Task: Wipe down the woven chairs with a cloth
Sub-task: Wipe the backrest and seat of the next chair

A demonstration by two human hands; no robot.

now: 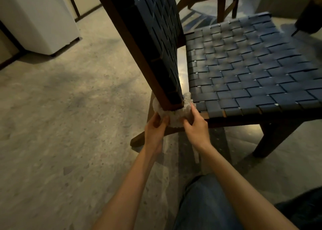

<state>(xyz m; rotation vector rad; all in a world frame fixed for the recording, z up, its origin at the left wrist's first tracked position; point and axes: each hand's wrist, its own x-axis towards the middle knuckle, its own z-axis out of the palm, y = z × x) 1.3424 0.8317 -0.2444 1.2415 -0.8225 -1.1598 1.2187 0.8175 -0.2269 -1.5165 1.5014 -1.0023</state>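
A wooden chair with a dark blue woven seat (247, 67) and a woven backrest (156, 38) fills the upper right. A pale crumpled cloth (174, 115) is wrapped around the lower end of the backrest frame, where it meets the seat's side rail. My left hand (155, 130) pinches the cloth's left side from below. My right hand (196, 127) grips its right side, fingers against the seat's near corner. Part of the cloth is hidden behind the frame.
A second wooden chair (221, 1) stands behind at the top. A white cabinet (40, 20) sits at the upper left on the speckled floor (69, 125). My knee in jeans (205, 203) is at the bottom; a concrete planter (282, 3) at top right.
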